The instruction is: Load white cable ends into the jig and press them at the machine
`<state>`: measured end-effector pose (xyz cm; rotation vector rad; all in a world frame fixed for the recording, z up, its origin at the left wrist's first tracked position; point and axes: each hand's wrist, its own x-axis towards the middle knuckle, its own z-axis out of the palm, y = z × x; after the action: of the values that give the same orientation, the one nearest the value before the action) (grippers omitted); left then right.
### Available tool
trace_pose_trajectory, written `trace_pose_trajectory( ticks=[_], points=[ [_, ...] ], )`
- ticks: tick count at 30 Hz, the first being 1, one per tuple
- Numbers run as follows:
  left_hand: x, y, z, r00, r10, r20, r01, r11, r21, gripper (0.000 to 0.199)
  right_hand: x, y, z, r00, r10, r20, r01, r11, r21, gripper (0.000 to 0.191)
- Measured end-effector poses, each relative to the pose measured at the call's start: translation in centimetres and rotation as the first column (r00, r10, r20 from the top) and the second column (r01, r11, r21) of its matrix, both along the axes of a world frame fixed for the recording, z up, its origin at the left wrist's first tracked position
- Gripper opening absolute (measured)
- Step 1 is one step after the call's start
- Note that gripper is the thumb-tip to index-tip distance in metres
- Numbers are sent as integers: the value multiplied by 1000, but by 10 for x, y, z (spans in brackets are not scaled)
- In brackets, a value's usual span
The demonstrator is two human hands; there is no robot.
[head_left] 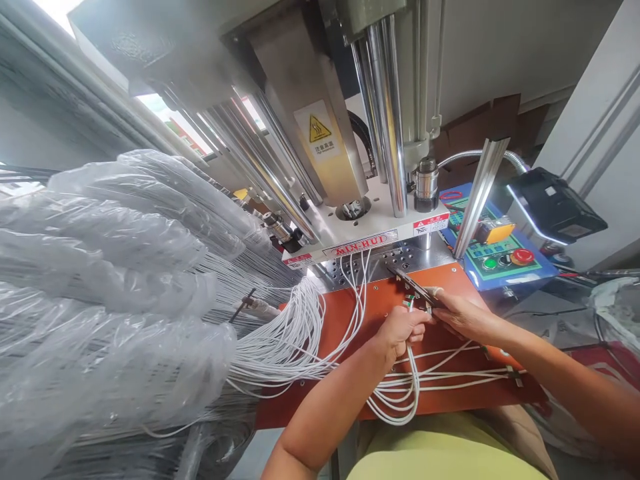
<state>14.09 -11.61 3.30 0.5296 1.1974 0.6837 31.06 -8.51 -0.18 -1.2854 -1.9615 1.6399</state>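
Observation:
My left hand point(400, 329) is closed round a few white cables point(414, 380), which loop down from it over the front of the orange-brown work board point(340, 313). Small connector ends with a green part point(410, 301) stick up by its fingertips. My right hand point(463, 315) grips a narrow dark metal bar point(417, 285) that slants up and left toward the press bed. Small light pieces sit along the bar's edge. The fingertips of both hands nearly meet at its lower end, and just what they pinch there is hidden.
The press head point(365, 233) stands behind the board, with a heat warning label point(319, 137). More white cables point(300, 327) lie at left, beside plastic-wrapped bundles point(125, 367). At right are a blue control box point(515, 267) with a red stop button point(523, 257) and a lamp point(557, 203).

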Motion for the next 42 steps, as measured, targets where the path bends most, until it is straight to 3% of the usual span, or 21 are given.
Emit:
trace_pose_trajectory(
  ticks=[4, 9, 13, 18, 25, 30, 37, 39, 42],
  points=[
    [0, 1, -5, 1000, 2, -11, -2, 1000, 13, 15, 1, 0, -8, 999, 9, 43, -16, 987, 162, 29],
    [0, 0, -15, 1000, 25, -10, -24, 999, 48, 18, -5, -1, -12, 990, 31, 141, -76, 942, 326, 24],
    [-3, 2, -20, 1000, 19, 11, -20, 998, 66, 30, -6, -2, 2, 983, 48, 179, -101, 949, 300, 29],
    [-17, 4, -23, 987, -162, 1, 160, 971, 180, 44, -3, 0, 22, 986, 102, 131, -121, 982, 146, 36],
    [-26, 6, -22, 978, -180, -108, 203, 940, 273, 45, -6, 1, 7, 986, 42, 161, -83, 964, 254, 36],
    [-29, 14, -27, 973, -11, -229, 81, 951, 298, 27, -4, 4, 9, 982, 61, 179, -110, 954, 279, 37],
    [-33, 4, -30, 801, 248, -545, 158, 791, 591, 18, -3, 3, 9, 975, 73, 211, -141, 935, 324, 39],
    [-34, 2, -25, 776, 300, -555, 135, 780, 611, 15, -3, 3, 6, 971, 67, 231, -142, 934, 327, 34],
    [-35, 1, -18, 774, 296, -559, 148, 775, 615, 26, -3, 3, 2, 971, 40, 235, -119, 937, 330, 34]
  ],
)
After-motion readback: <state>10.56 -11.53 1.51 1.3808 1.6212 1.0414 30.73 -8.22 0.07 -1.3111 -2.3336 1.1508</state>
